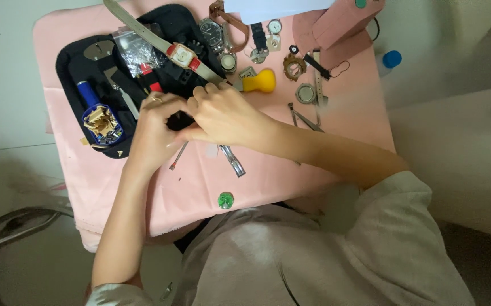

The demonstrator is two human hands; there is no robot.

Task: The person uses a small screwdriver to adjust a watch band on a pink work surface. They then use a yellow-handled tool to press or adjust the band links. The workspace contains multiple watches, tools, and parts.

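a small dark part (pixel 178 121), probably light, stiff and easily dropped, is pinched closed between the left hand (pixel 153 126) and right hand (pixel 225 116) at its edges, near the black tool pouch (pixel 75 62).

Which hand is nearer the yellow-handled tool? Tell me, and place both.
Right. The right hand lies just below the yellow-handled tool, its knuckles almost under the handle. The left hand sits farther off to the image left, by the black tool case.

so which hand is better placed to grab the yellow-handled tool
Right, probably. The right hand lies just below the yellow-handled tool, nearly touching it, while the left hand sits farther off over the black case. Both hands pinch a small dark piece.
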